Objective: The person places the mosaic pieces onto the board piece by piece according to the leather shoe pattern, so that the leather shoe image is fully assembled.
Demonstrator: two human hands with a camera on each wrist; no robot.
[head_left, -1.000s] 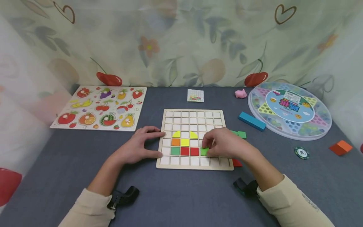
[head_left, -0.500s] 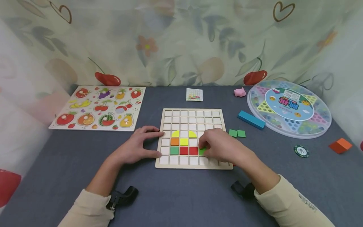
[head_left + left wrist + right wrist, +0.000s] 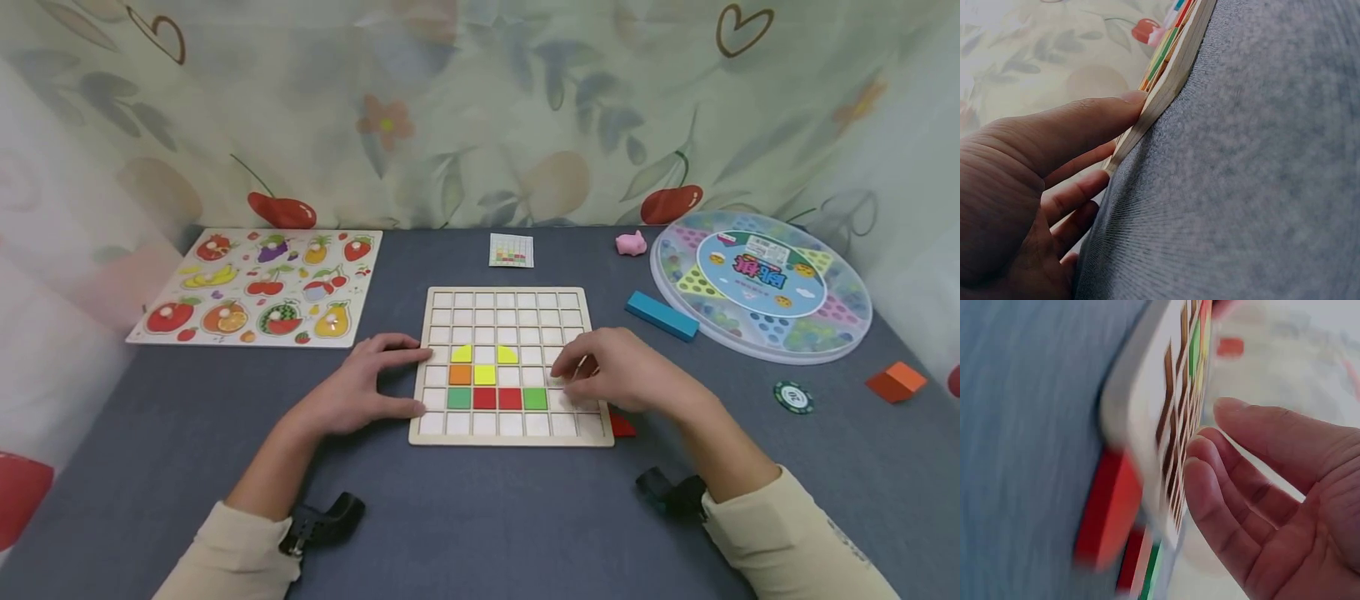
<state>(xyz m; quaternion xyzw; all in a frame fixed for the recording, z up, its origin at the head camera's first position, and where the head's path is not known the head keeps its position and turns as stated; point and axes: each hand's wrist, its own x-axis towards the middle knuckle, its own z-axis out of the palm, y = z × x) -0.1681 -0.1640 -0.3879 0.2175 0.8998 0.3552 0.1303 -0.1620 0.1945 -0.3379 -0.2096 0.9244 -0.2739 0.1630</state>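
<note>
A light wooden grid board lies on the dark cloth. In one row sit a darker green tile, two red tiles and a bright green tile. Above them are an orange tile, a square yellow tile and two rounded yellow pieces. My left hand touches the board's left edge with thumb and fingers spread. Over the board's right side hovers my right hand, fingers loosely bent; the right wrist view shows nothing between thumb and fingertips.
A red block lies by the board's right edge. Behind the board is a small pattern card. A fruit puzzle lies left; a blue block, round game box, poker chip, orange block and pink pig lie right.
My right hand has let go of the bright green tile, which now lies flat in its cell, and has moved right, covering the loose green tiles beside the board. My left hand stays put.
</note>
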